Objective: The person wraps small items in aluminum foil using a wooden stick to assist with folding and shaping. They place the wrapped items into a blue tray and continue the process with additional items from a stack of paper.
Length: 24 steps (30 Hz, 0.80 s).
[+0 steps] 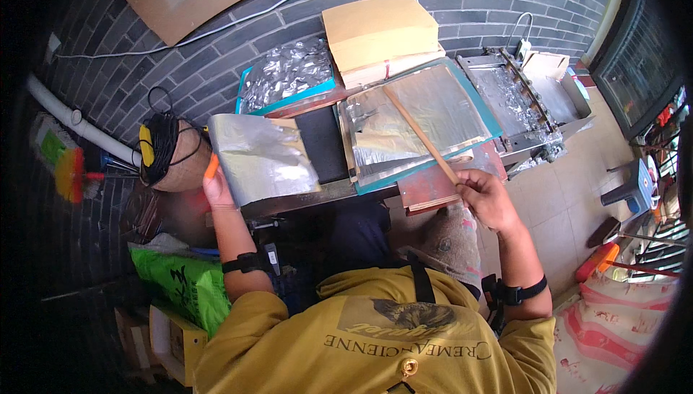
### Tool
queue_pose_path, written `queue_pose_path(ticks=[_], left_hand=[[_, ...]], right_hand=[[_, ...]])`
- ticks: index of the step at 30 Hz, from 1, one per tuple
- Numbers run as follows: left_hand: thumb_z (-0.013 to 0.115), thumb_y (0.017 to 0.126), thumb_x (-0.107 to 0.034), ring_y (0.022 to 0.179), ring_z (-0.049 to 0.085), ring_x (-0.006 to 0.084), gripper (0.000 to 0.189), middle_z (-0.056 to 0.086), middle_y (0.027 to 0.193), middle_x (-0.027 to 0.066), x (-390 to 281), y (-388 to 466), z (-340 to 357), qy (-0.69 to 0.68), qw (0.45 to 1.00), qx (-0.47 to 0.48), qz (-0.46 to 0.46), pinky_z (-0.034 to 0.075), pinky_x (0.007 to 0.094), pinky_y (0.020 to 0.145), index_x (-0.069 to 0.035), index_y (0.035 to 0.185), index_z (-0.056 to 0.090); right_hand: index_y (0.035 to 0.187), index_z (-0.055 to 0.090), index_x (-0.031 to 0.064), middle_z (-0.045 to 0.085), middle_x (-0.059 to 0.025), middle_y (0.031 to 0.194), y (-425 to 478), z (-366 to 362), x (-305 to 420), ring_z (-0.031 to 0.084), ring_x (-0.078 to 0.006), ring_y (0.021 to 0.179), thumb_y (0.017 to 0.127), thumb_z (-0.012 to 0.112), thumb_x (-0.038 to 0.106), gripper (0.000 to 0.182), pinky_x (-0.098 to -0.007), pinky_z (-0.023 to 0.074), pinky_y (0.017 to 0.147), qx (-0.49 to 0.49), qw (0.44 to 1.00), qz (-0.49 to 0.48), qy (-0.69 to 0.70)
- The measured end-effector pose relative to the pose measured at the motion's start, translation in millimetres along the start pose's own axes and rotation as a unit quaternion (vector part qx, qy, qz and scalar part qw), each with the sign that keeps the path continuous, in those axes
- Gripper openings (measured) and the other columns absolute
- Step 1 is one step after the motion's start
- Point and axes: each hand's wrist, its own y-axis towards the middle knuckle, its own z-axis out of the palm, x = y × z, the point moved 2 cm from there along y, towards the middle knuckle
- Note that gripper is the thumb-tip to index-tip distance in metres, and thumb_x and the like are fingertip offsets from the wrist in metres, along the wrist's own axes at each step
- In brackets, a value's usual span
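My right hand (487, 199) grips the near end of a thin wooden stick (421, 133), whose far part lies across a stack of papers with silvery foil sheets (427, 107) on a teal board (479, 91). At the left, my left hand (217, 188) is at the outer edge of a raised silvery foil sheet on paper (262, 158). Something orange covers one finger or thumb of that hand. The sheet hides the other fingers. Between the sheet and the stack shows a dark flat pad (323, 142).
Behind stand a teal tray (292, 96) of crumpled foil pieces and a stack of brown paper (379, 26). A metal frame with foil scraps (509, 96) is at right. A container with black cable (176, 150) stands at left, a green bag (178, 280) below it.
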Motion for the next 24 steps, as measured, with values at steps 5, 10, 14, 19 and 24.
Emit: queue_pose_path(ticks=[5,10,14,19,24], left_hand=[[0.042,0.087,-0.017,0.101,0.052,0.027,0.031,0.055,0.109,0.0147,-21,1,11,0.011,1.0,0.024,0.01,0.039,0.0402,0.09,-0.001,0.113,0.048],[0.048,0.085,-0.013,0.092,0.056,0.0233,0.026,0.058,0.102,0.0116,-18,26,42,0.076,0.997,-0.008,0.021,0.044,0.0362,0.082,-0.003,0.109,0.049],[0.051,0.082,-0.01,0.082,0.057,0.0187,0.02,0.059,0.088,0.0075,19,44,123,0.148,0.988,-0.017,0.028,0.047,0.0321,0.072,-0.005,0.101,0.051],[0.052,0.079,-0.003,0.08,0.057,0.0175,0.019,0.058,0.087,0.0083,60,70,208,0.135,0.989,0.018,0.058,0.046,0.0311,0.072,-0.002,0.098,0.05],[0.046,0.084,-0.011,0.085,0.057,0.0213,0.02,0.057,0.096,0.0105,59,73,225,0.028,0.998,0.056,0.033,0.045,0.0347,0.078,-0.002,0.101,0.049]], right_hand=[[0.1,0.054,-0.0016,0.052,0.0029,0.071,-3,6,5,0.043,-0.0032,0.056,0.082,0.049,0.001,0.019,-0.0182,0.0352,0.048,0.003,0.999,-0.028,0.018],[0.098,0.055,0.0,0.047,0.0065,0.068,-17,16,7,0.04,-0.0017,0.056,0.082,0.05,0.001,0.017,-0.0176,0.0335,0.049,0.015,0.998,-0.057,-0.032],[0.097,0.056,-0.001,0.047,0.0065,0.069,-22,22,-7,0.04,-0.0023,0.058,0.081,0.052,0.0,0.016,-0.0181,0.0337,0.05,0.043,0.994,-0.067,-0.068],[0.101,0.055,-0.0016,0.051,0.003,0.071,-27,18,-1,0.044,-0.0035,0.064,0.081,0.053,0.002,0.021,-0.0197,0.0386,0.055,0.021,0.994,-0.058,-0.086],[0.101,0.055,-0.0013,0.049,0.0032,0.066,-53,5,32,0.043,-0.0038,0.056,0.079,0.053,0.0,0.022,-0.0192,0.0361,0.05,-0.081,0.992,-0.069,-0.07]])
